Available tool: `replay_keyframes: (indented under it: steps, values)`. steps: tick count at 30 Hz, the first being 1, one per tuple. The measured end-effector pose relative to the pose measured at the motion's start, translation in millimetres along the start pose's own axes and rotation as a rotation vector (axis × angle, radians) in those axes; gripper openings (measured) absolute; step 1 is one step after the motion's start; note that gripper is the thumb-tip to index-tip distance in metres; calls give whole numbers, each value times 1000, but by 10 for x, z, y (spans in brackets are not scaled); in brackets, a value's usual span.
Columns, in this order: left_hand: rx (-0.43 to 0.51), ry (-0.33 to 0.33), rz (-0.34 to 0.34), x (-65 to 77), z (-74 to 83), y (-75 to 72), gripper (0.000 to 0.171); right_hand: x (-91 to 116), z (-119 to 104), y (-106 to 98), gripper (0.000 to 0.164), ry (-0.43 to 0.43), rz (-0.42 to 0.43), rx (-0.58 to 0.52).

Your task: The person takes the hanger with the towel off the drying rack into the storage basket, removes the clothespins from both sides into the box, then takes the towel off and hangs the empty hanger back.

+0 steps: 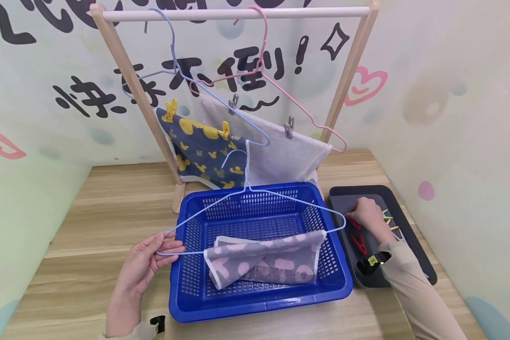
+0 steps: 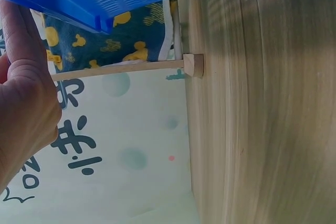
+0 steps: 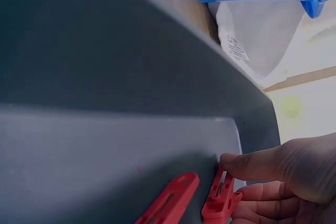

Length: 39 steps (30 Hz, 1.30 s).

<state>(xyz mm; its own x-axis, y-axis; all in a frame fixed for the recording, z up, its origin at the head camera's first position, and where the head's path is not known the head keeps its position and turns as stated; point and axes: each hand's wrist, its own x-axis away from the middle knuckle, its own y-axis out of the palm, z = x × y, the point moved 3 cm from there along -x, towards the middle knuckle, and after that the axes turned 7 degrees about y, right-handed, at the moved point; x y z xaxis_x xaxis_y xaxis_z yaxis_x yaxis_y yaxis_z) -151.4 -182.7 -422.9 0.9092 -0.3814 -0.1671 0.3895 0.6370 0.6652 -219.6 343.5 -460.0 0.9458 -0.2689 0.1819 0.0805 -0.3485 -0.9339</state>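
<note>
My left hand holds the left end of a light blue hanger between thumb and fingers. Over the hanger's bottom bar hangs a grey and pink patterned towel, its lower part inside the blue basket. To the right, my right hand reaches into a dark grey tray. There its thumb and fingers pinch a red clothespin, seen best in the right wrist view. A second red clothespin lies beside it in the tray.
Behind the basket stands a wooden rack with a white rail. From it hang a blue hanger with a navy and yellow cloth and a pink hanger with a white cloth. Yellow and grey clothespins grip these cloths.
</note>
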Motion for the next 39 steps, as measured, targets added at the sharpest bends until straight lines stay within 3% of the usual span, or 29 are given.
replay_keyframes:
  steps: [7, 9, 12, 16, 19, 25, 33, 36, 39]
  values:
    - [-3, 1, -8, 4, 0, -9, 43, 11, -18, 1, 28, -11, 1, -3]
    - [1, -2, -3, 5, 2, -11, 42, 36, -30, -29, 30, -20, 35, -13]
    - [0, -8, 1, 4, 6, -13, 40, 102, -86, -121, 28, -56, 172, -74]
    - [-3, -11, -2, 2, 11, -15, 39, 247, -254, -297, 20, -169, 403, -235]
    - [-1, -10, -13, 3, 10, -17, 39, 372, -417, -402, 19, -259, 434, -328]
    - [4, -8, -34, 10, 7, -25, 40, 583, -696, -487, 18, -392, 248, -466]
    - [24, -6, -44, 18, 3, -39, 41, 740, -921, -463, 19, -573, -162, -607]
    - [9, -8, -33, 22, 2, -38, 41, 786, -974, -449, 18, -579, -237, -601]
    - [-27, -22, -17, -4, -15, -27, 39, 845, -976, -443, 17, -547, -241, -587]
